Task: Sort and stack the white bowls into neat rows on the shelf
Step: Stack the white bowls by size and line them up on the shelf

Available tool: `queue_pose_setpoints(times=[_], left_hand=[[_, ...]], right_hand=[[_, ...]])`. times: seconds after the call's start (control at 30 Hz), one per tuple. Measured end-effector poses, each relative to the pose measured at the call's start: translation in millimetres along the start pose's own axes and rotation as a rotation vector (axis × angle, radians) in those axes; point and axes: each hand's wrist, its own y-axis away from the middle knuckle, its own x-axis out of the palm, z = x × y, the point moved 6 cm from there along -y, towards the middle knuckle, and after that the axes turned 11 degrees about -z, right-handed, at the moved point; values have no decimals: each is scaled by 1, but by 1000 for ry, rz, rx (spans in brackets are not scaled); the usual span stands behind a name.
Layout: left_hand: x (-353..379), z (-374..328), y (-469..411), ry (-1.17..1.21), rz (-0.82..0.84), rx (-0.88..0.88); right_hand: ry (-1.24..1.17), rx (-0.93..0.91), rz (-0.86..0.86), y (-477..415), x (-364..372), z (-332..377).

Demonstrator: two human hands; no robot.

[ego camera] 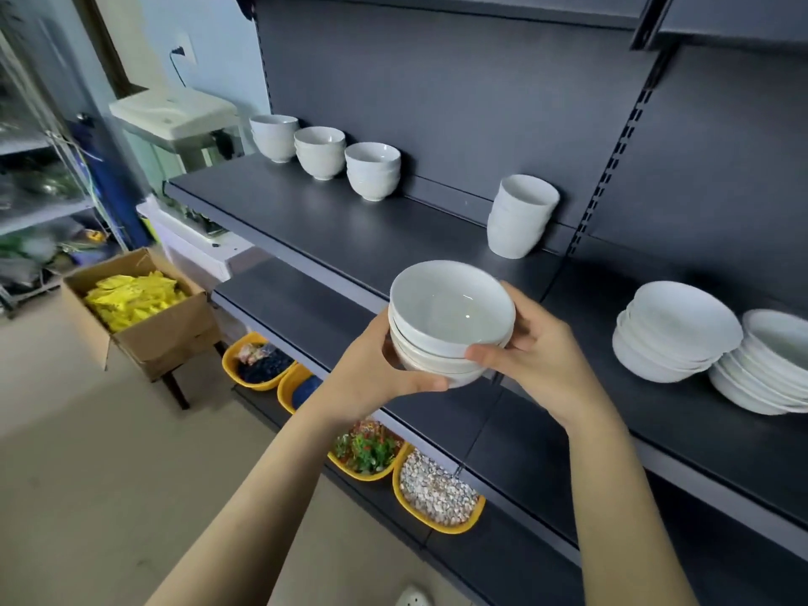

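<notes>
Three or four white bowls, nested into one stack [450, 325], sat between both my hands, in the air just off the front edge of the upper shelf [350, 225], touching no board. Left hand [371, 369] cupped the low left wall, with the thumb curled across the bottom bowl's front. Right hand [538, 347] wrapped the right side, thumb pressed on the rims at the front, other fingers mostly hidden behind. Both were closed round the stack

Handling, my judgement: glazed ceramic, stiff and glossy, so slippery and quick to chip. Fair weight for its size. The upper bowls could slide or rattle if I tilted it. Best hold was two-sided on the outer walls with support under the lowest bowl, never by the top rim alone. Set it down flat, foot first

Shapes: round, deep, thin rims, smooth white glaze with a highlight inside the top bowl. The shelf board was dark, matte and flat, looked like painted metal; a hard landing, no cushion

At the back left of the upper shelf stood a row of short stacks [320, 151], three of them, evenly spaced. Near its back right end a taller stack [522, 216] tilted, not plumb. Right of that shelf and lower lay two piles of wider shallow bowls [673, 332], a bit blurred
</notes>
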Motion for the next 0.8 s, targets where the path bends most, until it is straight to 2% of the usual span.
queue_pose_setpoints(times=[0.37,0.5,0.8], left_hand=[[-43,39,-106,12,9,-24],[-59,60,-140,-57,26,-61],[-85,118,-238,-123,224,-103]], right_hand=[[-23,22,10,-120,34,-33],[-12,26,-30,-147,44,-45],[43,83,-219,-218,69,-83]])
